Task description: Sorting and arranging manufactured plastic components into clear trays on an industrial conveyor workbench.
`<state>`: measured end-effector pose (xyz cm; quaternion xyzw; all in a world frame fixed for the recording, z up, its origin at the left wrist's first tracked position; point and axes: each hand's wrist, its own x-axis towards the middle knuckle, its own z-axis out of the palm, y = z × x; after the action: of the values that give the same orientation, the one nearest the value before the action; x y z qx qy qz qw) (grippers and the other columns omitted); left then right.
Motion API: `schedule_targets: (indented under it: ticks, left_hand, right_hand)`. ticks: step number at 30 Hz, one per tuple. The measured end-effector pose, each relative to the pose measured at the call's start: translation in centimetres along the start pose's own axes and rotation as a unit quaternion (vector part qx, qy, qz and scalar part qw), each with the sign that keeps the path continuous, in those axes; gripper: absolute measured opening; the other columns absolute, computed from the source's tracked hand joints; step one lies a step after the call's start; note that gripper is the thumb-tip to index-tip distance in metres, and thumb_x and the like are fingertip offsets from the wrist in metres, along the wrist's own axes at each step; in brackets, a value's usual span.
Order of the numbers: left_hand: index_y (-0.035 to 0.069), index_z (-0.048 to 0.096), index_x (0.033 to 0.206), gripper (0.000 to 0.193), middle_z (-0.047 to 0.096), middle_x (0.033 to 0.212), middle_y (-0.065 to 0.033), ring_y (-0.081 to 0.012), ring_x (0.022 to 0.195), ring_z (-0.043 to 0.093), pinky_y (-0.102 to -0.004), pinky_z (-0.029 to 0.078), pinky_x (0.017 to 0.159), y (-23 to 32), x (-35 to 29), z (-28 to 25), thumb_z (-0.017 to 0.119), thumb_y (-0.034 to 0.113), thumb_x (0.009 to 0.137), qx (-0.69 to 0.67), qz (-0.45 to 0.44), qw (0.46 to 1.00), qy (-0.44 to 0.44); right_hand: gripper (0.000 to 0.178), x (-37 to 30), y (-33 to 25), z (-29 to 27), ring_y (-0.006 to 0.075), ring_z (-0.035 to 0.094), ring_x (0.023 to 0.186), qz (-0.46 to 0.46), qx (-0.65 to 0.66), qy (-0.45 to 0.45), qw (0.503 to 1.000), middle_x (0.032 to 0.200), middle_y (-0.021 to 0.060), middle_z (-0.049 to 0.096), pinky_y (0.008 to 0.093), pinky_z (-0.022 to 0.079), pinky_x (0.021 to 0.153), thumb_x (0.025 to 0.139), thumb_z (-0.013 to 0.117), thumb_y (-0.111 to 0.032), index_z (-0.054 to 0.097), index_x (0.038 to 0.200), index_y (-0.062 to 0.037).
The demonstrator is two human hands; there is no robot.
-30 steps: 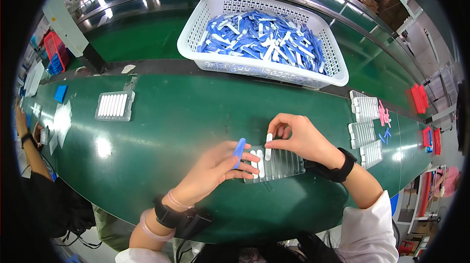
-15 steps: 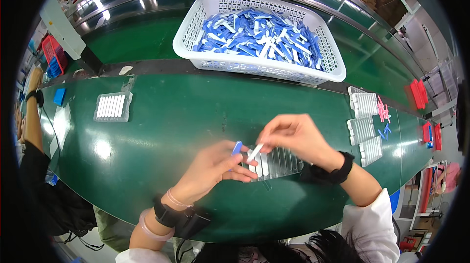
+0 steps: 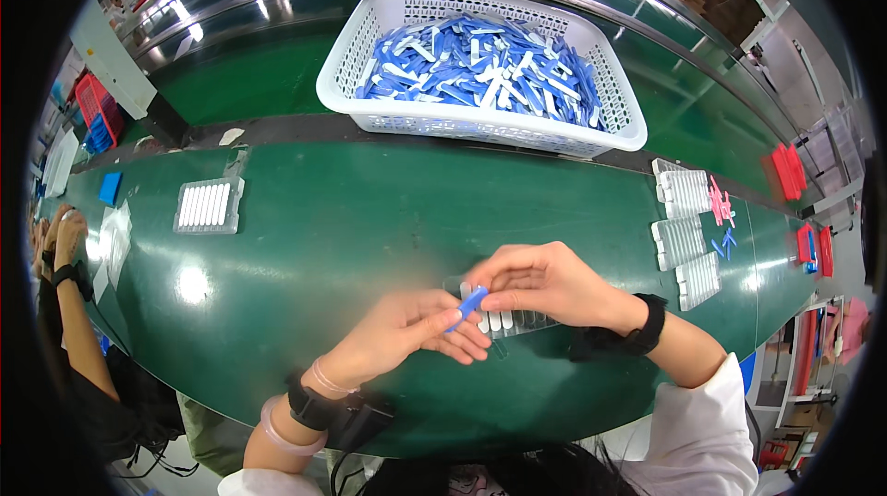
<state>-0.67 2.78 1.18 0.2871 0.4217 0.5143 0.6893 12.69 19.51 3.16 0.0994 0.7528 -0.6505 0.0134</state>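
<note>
My left hand (image 3: 411, 334) and my right hand (image 3: 545, 285) meet over a clear ridged plastic tray (image 3: 522, 320) that lies on the green belt (image 3: 370, 219). Both hands pinch a small blue stick (image 3: 471, 302), which points up to the right above the tray's left end. A few white sticks sit in the tray's slots, partly hidden under my right fingers. A black band wraps each wrist.
A white basket (image 3: 480, 131) full of blue and white sticks stands at the far side. A filled tray of white sticks (image 3: 209, 206) lies at left. Three empty trays (image 3: 684, 237) lie at right with pink and blue bits. Another person's arm (image 3: 69, 284) reaches in at left.
My right hand set a white stick into the tray, then came left to the blue stick held in my left hand. The other person's arm at left has shifted.
</note>
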Motion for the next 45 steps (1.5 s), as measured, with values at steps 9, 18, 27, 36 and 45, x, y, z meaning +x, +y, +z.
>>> schedule_targets:
  ticks: [9,18,27,36,45]
  left_hand:
    - [-0.006,0.043,0.11,0.034,0.057,0.097,-0.0183,-0.0211,0.084,0.059,-0.0293,0.048,0.077,-0.3,0.2,0.0,0.032,0.022,0.094,0.011,0.003,1.0,0.024]
    - [-0.004,0.047,0.107,0.028,0.058,0.093,-0.0158,-0.0195,0.08,0.059,-0.029,0.047,0.073,1.7,-0.5,0.1,0.037,0.018,0.093,0.054,0.046,0.993,0.097]
    - [-0.001,0.053,0.099,0.025,0.061,0.081,-0.0093,-0.0149,0.074,0.057,-0.0264,0.046,0.065,16.5,5.5,-4.3,0.048,0.02,0.086,0.579,0.135,0.775,0.212]
    - [0.004,0.048,0.107,0.05,0.051,0.103,-0.016,-0.0316,0.101,0.049,-0.0361,0.04,0.086,16.7,13.0,-11.9,0.069,0.013,0.062,0.852,-0.064,0.518,0.046]
    - [0.001,0.059,0.098,0.033,0.058,0.097,-0.0183,-0.0333,0.092,0.052,-0.0369,0.041,0.081,17.1,11.3,-11.2,0.064,0.021,0.071,0.821,-0.025,0.556,0.126]
  right_hand:
    - [0.022,0.5,0.5,-3.8,0.0114,0.06,0.059,0.089,-0.158,0.058,0.982,0.065,0.0096,0.062,0.0234,0.047,0.054,0.07,0.07,-0.012,0.06,0.077,0.0055]
    - [0.086,-2.4,-0.7,-2.2,0.0308,0.041,0.102,-0.068,-0.456,-0.022,0.887,0.113,0.0148,0.042,0.0371,0.035,0.087,0.06,0.074,-0.027,0.029,0.129,-0.004]
    - [0.084,-1.1,-0.3,-0.6,0.0275,0.047,0.102,-0.12,-0.536,0.001,0.836,0.108,0.0125,0.051,0.0368,0.037,0.086,0.062,0.072,-0.016,0.025,0.131,-0.0036]
    - [0.063,0.1,2.5,0.4,0.0262,0.054,0.087,-0.167,-0.522,0.093,0.831,0.097,0.0115,0.055,0.0451,0.043,0.074,0.065,0.054,0.005,0.036,0.125,0.0004]
    - [0.08,0.7,1.7,0.1,0.0244,0.049,0.102,-0.115,-0.541,0.069,0.83,0.109,0.01,0.052,0.0401,0.04,0.082,0.054,0.071,-0.005,0.034,0.125,-0.0005]
